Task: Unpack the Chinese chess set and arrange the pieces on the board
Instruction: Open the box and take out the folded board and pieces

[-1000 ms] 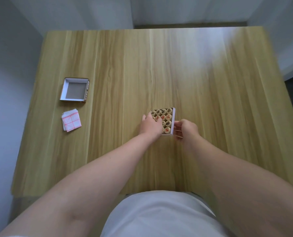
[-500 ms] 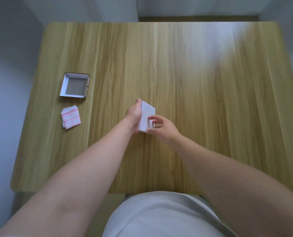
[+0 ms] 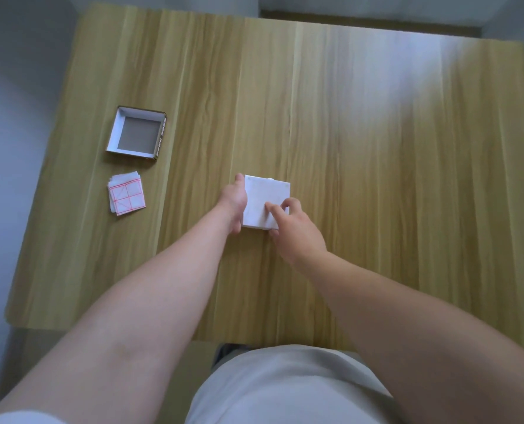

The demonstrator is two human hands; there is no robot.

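White box [image 3: 261, 195] hid its pieces, flipped bottom-up since earlier; left hand [image 3: 233, 203] gripped its left side, right hand [image 3: 294, 228] pinched the near corner.

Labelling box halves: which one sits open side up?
The empty box half on the left, beyond the folded paper: its inside shows. The white box in the left hand and right hand shows a closed face.

White box [image 3: 262, 203], red-gridded white folded board [image 3: 127, 196], pale wood-grain table [image 3: 376, 179].
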